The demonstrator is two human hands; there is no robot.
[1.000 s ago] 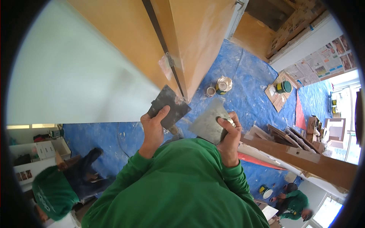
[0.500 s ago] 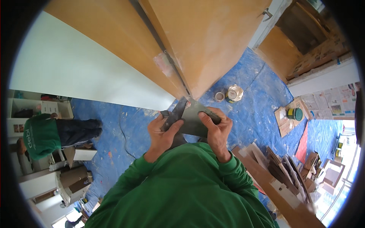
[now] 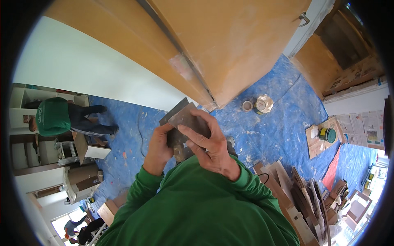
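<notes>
I have the left hand (image 3: 159,148) gripping a dark blade (image 3: 175,112) this side of the door (image 3: 234,49), the right hand (image 3: 214,151) pinching a grey-brown blade (image 3: 190,119) over it (seemingly so their faces meet).

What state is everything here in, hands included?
Left hand, gripping the dark plate
Right hand, gripping the grey plate
Dark plate, partly hidden
Grey plate, overlapping the dark plate
Blue sheet, spread out, white-spotted
Green-topped tub, standing on cardboard
Door, open or shut unclear

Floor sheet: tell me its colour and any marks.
The floor sheet is blue with scattered whitish marks; the head view shows it best.
</notes>
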